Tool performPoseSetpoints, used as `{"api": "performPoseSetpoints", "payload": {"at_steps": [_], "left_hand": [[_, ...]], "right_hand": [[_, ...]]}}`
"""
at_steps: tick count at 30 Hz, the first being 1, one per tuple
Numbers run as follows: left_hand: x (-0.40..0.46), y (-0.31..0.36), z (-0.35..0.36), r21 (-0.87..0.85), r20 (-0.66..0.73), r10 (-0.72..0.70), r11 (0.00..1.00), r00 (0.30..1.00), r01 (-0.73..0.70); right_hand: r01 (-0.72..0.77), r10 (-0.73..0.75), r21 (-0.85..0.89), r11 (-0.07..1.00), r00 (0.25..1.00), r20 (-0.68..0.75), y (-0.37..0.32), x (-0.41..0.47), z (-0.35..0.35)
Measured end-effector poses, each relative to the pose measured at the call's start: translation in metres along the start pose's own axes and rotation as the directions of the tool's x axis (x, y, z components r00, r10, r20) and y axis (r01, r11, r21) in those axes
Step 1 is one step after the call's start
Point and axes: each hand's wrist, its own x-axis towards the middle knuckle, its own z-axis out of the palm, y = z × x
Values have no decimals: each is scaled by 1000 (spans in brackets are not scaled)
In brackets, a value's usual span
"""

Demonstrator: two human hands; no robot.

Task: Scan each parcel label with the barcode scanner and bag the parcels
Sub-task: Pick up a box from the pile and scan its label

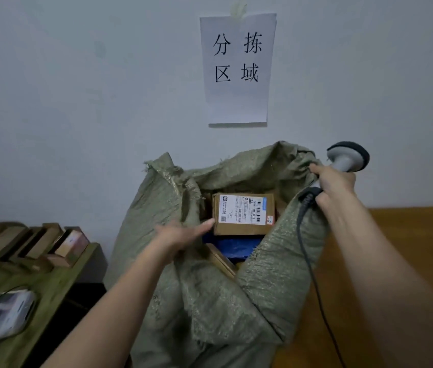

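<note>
Forearms reach forward from the bottom edge toward a green woven sack (210, 301) that stands open between a green-topped counter (58, 282) on the left and a brown wooden counter (422, 235) on the right. On the green counter, nearest the camera, lies a white and grey device (0, 317), blurred at the frame's edge; farther back on the same surface a row of small cardboard boxes (32, 243) leans together.

Of the two hands, the left hand (180, 235) is released, fingers straight and spread, its fingertips at the left edge of a cardboard parcel (242, 215) that sits inside the sack's mouth. The parcel lies with its white shipping label (242, 210) face up, barcodes showing, and a small red and white sticker at its lower right corner. Beneath and in front of it are a blue item (234, 247) and the edge of another brown box (222, 261).

The right hand (335, 188) is clenched around the handle of a grey barcode scanner (348, 156), and its fingers also pinch the sack's right rim, holding it up. The scanner's head rises above the hand, and its dark cable (308, 256) hangs down along the sack's right side.

Behind the sack, a sheet of white paper (238, 67) with four black characters is taped to the pale wall (77, 88).
</note>
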Motion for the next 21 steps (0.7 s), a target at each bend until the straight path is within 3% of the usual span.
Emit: {"api": "performPoseSetpoints", "payload": {"at_steps": [2,4,6,7,8,9,10,11,12,13,15,16,17,18,20,21], "left_hand": [[-10,-9,11,224,66,-32,975,997,17],[-16,-14,17,261,111,-61,965,992,30],[-20,-4,16,68,136,2,998,991,-11],[-16,8,8,-182,113,87,981,990,-65],[-12,24,-5,-463,38,153,879,988,-118],[-9,41,-24,-729,-45,192,665,980,-163],[-11,57,-41,-915,-102,222,361,970,-179],[-13,63,-49,-983,-130,258,97,957,-159],[-15,62,-46,-992,-126,281,-4,951,-130],[-18,60,-34,-989,-84,277,93,957,-114],[-20,53,2,-898,11,206,432,978,-81],[-23,53,10,-893,26,214,444,977,-73],[-26,57,10,-938,6,250,337,968,-81],[-24,61,1,-985,-68,286,136,956,-110],[-21,66,-28,-923,-210,328,-378,921,-76],[-20,64,-31,-879,-271,333,-468,903,-91]], "right_hand": [[5,-5,-16,1000,1000,-12,-4,3,-6],[-38,38,-41,998,999,-4,-5,8,-15],[-141,150,-96,985,984,98,-9,14,-21],[-179,197,-128,976,969,151,-16,16,-25],[-197,220,-136,971,957,188,-24,20,-27],[-186,206,-114,976,958,201,-33,23,-29],[-148,159,-70,986,969,190,-43,27,-31],[-102,100,4,995,983,153,-47,31,-33],[-69,63,49,996,991,120,-51,30,-37],[-62,52,98,993,993,102,-49,35,-41],[-109,98,65,992,983,153,-43,27,-51],[-130,122,44,991,981,152,-39,28,-55],[-126,118,43,991,981,153,-40,27,-59],[-97,88,68,993,987,131,-43,28,-63],[-7,3,151,989,1000,27,-49,31,-72],[21,-18,174,985,1000,-19,-46,36,-78]]}}
